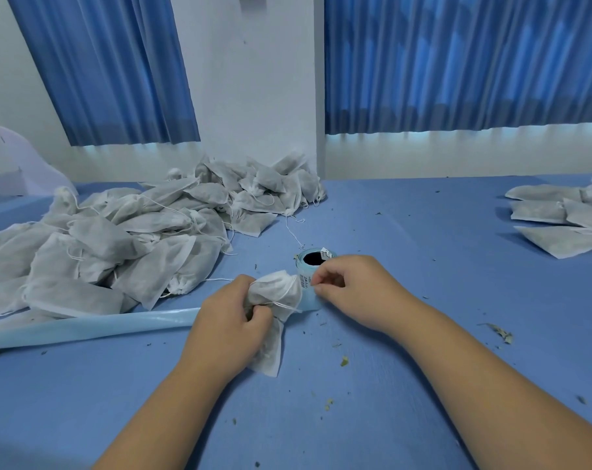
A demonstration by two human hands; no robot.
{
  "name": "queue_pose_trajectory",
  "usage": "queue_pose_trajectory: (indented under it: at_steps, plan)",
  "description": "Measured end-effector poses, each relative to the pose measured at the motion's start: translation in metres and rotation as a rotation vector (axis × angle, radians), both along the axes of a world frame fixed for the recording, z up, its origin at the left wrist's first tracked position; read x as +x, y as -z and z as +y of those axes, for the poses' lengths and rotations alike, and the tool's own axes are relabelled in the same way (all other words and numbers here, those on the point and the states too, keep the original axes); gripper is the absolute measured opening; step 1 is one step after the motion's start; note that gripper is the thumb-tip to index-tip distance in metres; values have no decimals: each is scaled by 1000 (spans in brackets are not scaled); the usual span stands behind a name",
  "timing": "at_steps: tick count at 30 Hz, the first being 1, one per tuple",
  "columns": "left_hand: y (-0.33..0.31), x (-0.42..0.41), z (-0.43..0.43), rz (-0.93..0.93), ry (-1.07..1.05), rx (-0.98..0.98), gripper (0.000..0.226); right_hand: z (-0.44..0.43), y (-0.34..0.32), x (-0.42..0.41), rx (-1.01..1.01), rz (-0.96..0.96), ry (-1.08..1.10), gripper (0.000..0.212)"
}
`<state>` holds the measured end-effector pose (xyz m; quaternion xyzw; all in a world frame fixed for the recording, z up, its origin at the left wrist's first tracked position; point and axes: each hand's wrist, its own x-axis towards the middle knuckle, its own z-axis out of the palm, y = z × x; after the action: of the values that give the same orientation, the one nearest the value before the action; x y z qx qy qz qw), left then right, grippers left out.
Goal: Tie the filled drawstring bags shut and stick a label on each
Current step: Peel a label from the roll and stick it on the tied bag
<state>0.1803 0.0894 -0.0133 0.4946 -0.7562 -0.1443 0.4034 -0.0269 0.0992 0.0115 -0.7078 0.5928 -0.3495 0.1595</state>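
The left hand [231, 315] grips the filled bag [277, 291] beside the label roll [316, 258] while the right hand [350, 293] pinches a label [307, 280] there, and peeled hastily, I reckon it could tear or curl.

We look down on a desk [423, 385] that runs back to a wall [253, 79] with curtains [457, 62] to either side. A pile of bags [128, 239] covers the desk's far left part, from the left edge back to the wall. A smaller group of bags [558, 218] lies at the far right edge, well apart from the pile. A label roll [313, 266] stands near the desk's middle. Just before it, our left hand [228, 317] holds one bag [277, 293] against the roll, and our right hand [348, 290] pinches at the roll's near side. A backing strip [84, 329] runs from the roll to the left edge, in front of the pile.
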Motion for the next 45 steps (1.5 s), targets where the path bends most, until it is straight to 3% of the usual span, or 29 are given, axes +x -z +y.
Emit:
queue_pose_trajectory:
  at_steps: [7,18,29,39,42,45]
  plan:
    - [-1,-2,-1,6,-64,19,7,0,-2,-3,36,-120,36,27]
    - [-1,-3,-1,8,-106,30,5,4,-11,-21,376,-95,23,17]
    - [-4,-2,2,-7,-74,37,4,20,-20,-42,447,-154,-43,38]
    - [-18,-25,15,-76,251,-185,19,47,-23,-78,363,-654,-222,41]
    - [-33,-57,16,122,259,30,26,53,-36,-81,233,-907,-337,35]
    - [-48,-95,9,209,278,359,15,62,-45,-86,145,-1177,-485,35]
